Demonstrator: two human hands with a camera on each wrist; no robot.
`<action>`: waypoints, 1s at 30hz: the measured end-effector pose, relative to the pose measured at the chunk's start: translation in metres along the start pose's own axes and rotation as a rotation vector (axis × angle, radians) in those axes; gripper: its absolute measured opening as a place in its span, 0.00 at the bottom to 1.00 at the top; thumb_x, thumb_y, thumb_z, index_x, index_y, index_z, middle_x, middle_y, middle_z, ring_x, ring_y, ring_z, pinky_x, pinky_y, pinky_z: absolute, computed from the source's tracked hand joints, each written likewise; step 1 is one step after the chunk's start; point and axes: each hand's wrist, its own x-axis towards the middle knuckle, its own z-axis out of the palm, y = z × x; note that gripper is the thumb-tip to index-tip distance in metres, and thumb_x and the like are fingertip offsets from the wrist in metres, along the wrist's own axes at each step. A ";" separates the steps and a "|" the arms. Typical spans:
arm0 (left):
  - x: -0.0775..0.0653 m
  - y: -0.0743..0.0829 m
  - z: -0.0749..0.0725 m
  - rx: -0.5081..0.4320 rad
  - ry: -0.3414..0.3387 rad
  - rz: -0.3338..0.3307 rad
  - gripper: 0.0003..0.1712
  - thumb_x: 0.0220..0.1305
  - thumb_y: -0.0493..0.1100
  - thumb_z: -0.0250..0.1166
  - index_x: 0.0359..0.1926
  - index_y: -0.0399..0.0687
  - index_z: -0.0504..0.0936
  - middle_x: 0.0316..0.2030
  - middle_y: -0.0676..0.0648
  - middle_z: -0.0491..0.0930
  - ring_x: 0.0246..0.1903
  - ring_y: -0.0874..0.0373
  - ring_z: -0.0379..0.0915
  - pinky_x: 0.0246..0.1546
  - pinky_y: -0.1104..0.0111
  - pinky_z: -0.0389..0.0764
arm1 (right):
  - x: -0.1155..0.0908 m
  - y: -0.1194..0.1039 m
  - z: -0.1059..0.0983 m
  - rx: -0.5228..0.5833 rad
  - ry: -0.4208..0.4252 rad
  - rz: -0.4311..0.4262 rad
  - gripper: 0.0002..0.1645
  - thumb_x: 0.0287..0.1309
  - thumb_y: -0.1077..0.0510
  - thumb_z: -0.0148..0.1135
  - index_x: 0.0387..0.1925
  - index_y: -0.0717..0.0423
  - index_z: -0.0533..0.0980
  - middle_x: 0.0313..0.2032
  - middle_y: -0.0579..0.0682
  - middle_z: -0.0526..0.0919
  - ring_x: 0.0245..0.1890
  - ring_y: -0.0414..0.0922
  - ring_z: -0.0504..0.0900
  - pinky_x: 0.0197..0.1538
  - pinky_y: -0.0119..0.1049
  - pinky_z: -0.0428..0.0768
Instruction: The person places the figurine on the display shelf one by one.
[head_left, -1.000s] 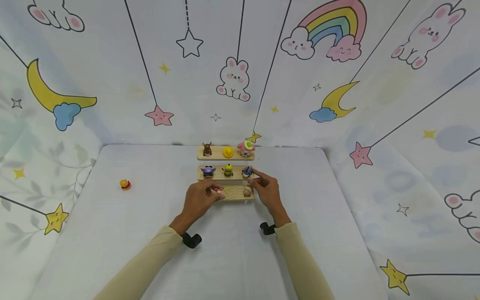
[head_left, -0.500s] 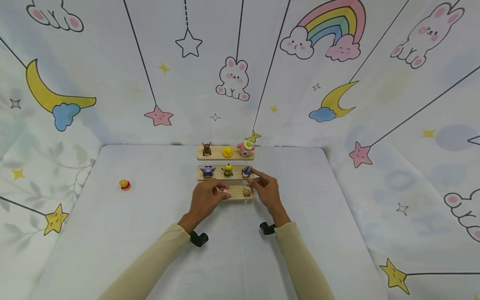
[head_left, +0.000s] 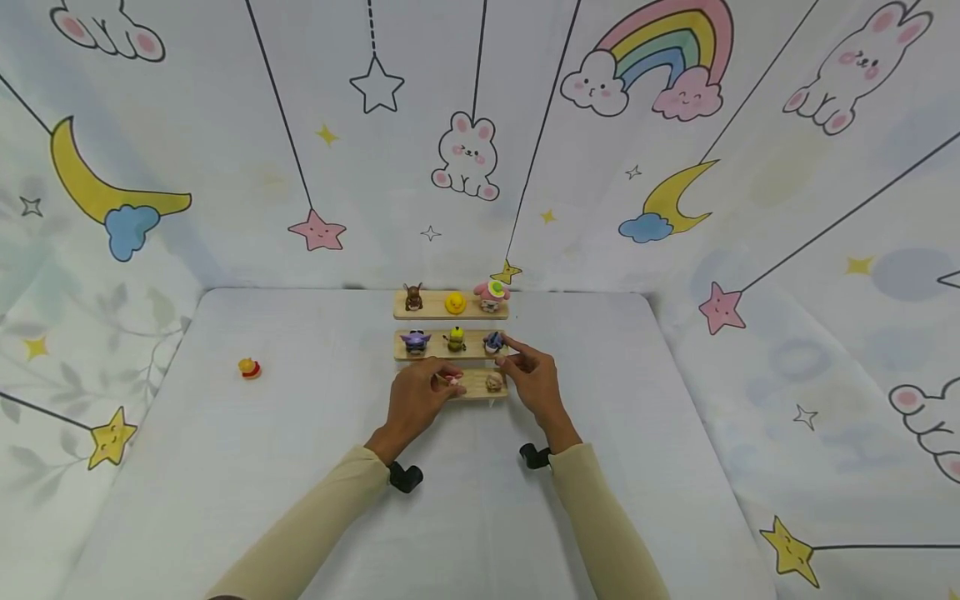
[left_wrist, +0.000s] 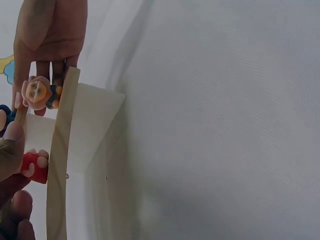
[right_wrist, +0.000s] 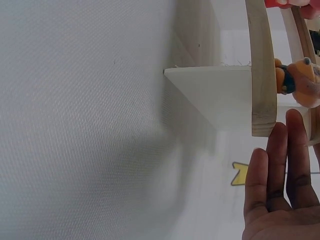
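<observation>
A three-tier wooden display shelf carries small toy figurines. At its lowest tier [head_left: 472,395], my left hand [head_left: 417,393] pinches a red-and-pink figurine [left_wrist: 36,167] between thumb and fingers, with its base right at the board. Right of it on that tier sits a bear-like figurine [left_wrist: 37,93] with a dark blue outfit. My right hand [head_left: 537,382] is at the shelf's right end. Straight fingers [right_wrist: 297,155] touch the board's end there, and the index fingertip reaches beside a blue figurine [head_left: 493,342] on the middle tier.
The middle tier also bears a purple figurine [head_left: 416,342] and a yellow-green one [head_left: 455,340]. On the top tier stand a brown figurine [head_left: 413,297], a yellow duck-like one [head_left: 455,303] and a pink one [head_left: 491,296]. A red-and-yellow figurine [head_left: 250,368] lies far left on the white table [head_left: 315,333].
My left hand has slid right along the lowest tier with the red-and-pink figurine, toward the tier's middle. The right hand has stayed at the shelf's right end.
</observation>
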 end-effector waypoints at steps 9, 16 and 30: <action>-0.001 -0.003 0.003 0.047 0.029 0.052 0.18 0.50 0.50 0.79 0.44 0.59 0.86 0.33 0.57 0.85 0.26 0.68 0.77 0.26 0.69 0.76 | -0.001 -0.004 -0.001 0.047 -0.028 -0.007 0.28 0.61 0.49 0.68 0.62 0.30 0.75 0.44 0.61 0.87 0.40 0.47 0.88 0.54 0.61 0.78; -0.003 -0.006 0.003 0.046 0.025 0.040 0.20 0.48 0.52 0.79 0.45 0.60 0.86 0.33 0.58 0.86 0.27 0.69 0.77 0.28 0.69 0.77 | -0.004 -0.017 -0.002 0.059 -0.052 0.021 0.28 0.63 0.57 0.66 0.65 0.39 0.74 0.43 0.60 0.88 0.42 0.51 0.88 0.55 0.64 0.76; -0.003 -0.006 0.003 0.091 0.023 0.067 0.21 0.49 0.51 0.79 0.46 0.59 0.87 0.33 0.57 0.86 0.24 0.67 0.70 0.24 0.70 0.71 | -0.004 -0.015 -0.002 0.023 -0.050 0.007 0.29 0.64 0.54 0.66 0.65 0.40 0.74 0.44 0.61 0.88 0.43 0.50 0.88 0.51 0.43 0.83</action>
